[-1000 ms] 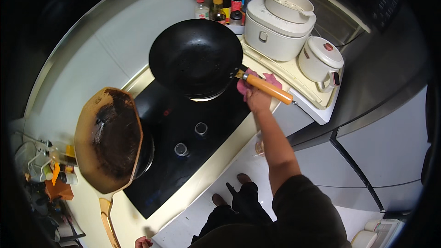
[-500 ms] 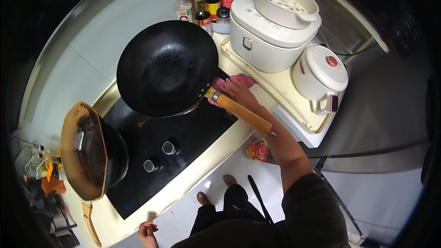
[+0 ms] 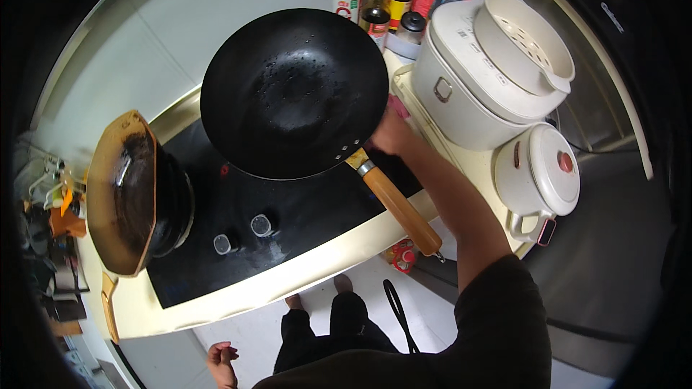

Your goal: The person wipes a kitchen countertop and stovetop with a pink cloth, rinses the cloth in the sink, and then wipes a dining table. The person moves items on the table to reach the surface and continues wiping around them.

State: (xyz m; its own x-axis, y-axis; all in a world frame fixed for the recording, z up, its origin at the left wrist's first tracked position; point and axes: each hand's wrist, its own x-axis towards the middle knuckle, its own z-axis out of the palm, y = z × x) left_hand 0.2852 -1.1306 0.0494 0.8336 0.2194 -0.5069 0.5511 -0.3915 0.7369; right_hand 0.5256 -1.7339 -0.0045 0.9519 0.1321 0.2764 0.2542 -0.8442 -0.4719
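Note:
My right hand [image 3: 391, 132] reaches to the pink cloth [image 3: 398, 106] beside the right rim of the black wok [image 3: 292, 86]; its fingers are mostly hidden there. The wok's wooden handle [image 3: 396, 205] lies just left of my forearm, over the hob [image 3: 231, 277]. At the lower edge my left hand [image 3: 222, 361] hangs off the counter with its fingers curled and nothing visible in them. A scorched octagonal pan [image 3: 130, 223] with a light wooden handle sits tilted at the hob's left.
Bottles [image 3: 375, 7] line the back right. A white cooker [image 3: 465, 101] with a steamer basket [image 3: 515, 54] and a lidded pot [image 3: 533, 173] occupy the right. Utensils [image 3: 68, 220] crowd the far left. A red-labelled container [image 3: 404, 259] stands below the counter's edge.
My right hand has moved further behind the wok's right side with the cloth, and its spread fingers are now hidden. The view has shifted, so the counter looks turned.

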